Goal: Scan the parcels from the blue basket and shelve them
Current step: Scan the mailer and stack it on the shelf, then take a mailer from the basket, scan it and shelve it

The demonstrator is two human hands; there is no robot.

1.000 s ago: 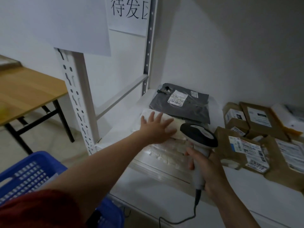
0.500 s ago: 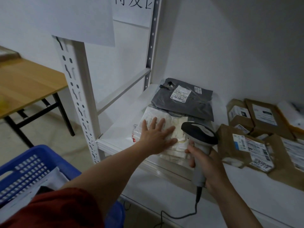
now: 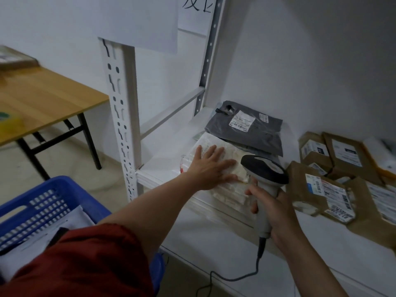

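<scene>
1. White paper sign (image 3: 194, 20), at the shelving's rear upright: I logged large black Chinese characters, cropped at the top edge; 发 was the clearest.
2. Label (image 3: 242, 122) on the grey mailer (image 3: 257, 139): barcode, print illegible.
3. Labels on the brown parcels (image 3: 300, 181): barcodes and digits, too small for me to read.

Head-worn, close, down onto shelf (image 3: 164, 161)

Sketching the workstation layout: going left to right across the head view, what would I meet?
blue basket → white shelf upright → left hand → barcode scanner → brown labelled parcels
</scene>
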